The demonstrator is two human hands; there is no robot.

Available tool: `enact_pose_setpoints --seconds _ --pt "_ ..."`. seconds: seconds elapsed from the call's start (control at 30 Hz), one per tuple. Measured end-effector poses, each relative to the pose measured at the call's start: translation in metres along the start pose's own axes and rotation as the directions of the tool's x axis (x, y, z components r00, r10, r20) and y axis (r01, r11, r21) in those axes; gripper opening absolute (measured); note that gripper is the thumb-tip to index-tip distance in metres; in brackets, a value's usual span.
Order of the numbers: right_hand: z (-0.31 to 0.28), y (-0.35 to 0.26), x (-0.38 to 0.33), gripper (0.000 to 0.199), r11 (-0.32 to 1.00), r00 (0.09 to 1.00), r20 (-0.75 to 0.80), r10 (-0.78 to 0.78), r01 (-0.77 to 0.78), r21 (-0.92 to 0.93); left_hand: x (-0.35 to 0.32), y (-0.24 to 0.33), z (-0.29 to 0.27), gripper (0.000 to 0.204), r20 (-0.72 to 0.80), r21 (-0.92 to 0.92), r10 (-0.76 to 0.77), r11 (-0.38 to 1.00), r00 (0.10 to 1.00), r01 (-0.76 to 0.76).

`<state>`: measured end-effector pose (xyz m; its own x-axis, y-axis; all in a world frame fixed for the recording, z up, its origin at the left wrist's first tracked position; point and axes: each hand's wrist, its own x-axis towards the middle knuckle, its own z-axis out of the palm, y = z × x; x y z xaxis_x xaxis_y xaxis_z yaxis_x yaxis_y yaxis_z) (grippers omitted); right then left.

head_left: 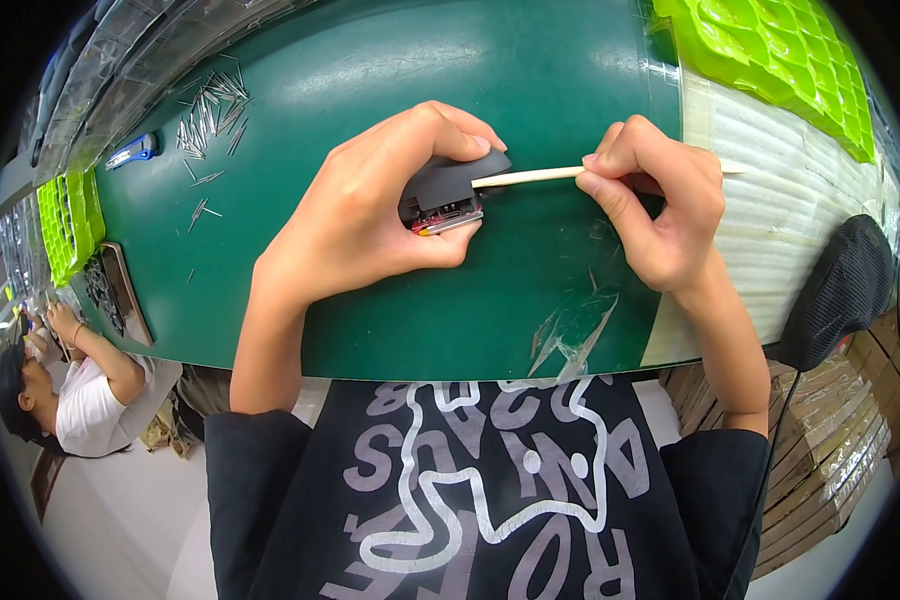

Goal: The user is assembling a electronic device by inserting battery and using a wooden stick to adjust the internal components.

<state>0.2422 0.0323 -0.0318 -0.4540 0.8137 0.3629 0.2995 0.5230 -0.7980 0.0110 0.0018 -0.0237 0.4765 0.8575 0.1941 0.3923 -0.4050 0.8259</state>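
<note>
My left hand (355, 205) is closed around a small dark grey device (444, 182) above the green table mat. The device's lower side stands open and shows black and red parts inside, with a metallic edge. Between thumb and fingertips, my right hand (660, 205) pinches a thin pale stick (535, 177), apparently wooden. Its left tip meets the right edge of the grey casing, while the other end sticks out past the hand. Whether the tip reaches inside cannot be seen.
Small metal pins (210, 110) lie scattered at the far left near a blue utility knife (135, 151). Green moulded trays stand at the far right (770, 60) and left (68, 230). White foam sheeting (760, 220), a black mesh object (842, 292) and clear plastic scraps (575, 340) are nearby. Another person sits left.
</note>
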Motion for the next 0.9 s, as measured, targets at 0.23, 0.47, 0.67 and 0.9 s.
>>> enact_pose_setpoints --seconds 0.23,0.47,0.67,0.9 --pt "-0.0014 -0.0011 0.0012 0.016 1.0 1.0 0.015 0.019 -0.019 0.018 0.0006 -0.0026 0.0004 0.048 -0.005 -0.064 -0.005 0.998 1.0 0.004" --pt "-0.0012 -0.0013 0.0013 0.016 0.998 0.998 0.032 0.059 -0.059 0.018 0.0013 -0.0031 0.001 0.048 -0.006 -0.041 0.028 0.999 1.0 -0.028" --pt "-0.0014 -0.0017 0.0016 0.016 0.998 0.997 0.039 0.062 -0.063 0.009 0.0016 -0.0026 0.0006 0.047 0.011 -0.042 0.024 0.999 1.0 -0.024" --pt "-0.0015 -0.0022 0.0016 0.016 0.998 0.997 0.05 0.062 -0.063 0.016 0.0014 -0.0021 0.0008 0.046 0.008 -0.018 0.029 0.999 1.0 -0.029"
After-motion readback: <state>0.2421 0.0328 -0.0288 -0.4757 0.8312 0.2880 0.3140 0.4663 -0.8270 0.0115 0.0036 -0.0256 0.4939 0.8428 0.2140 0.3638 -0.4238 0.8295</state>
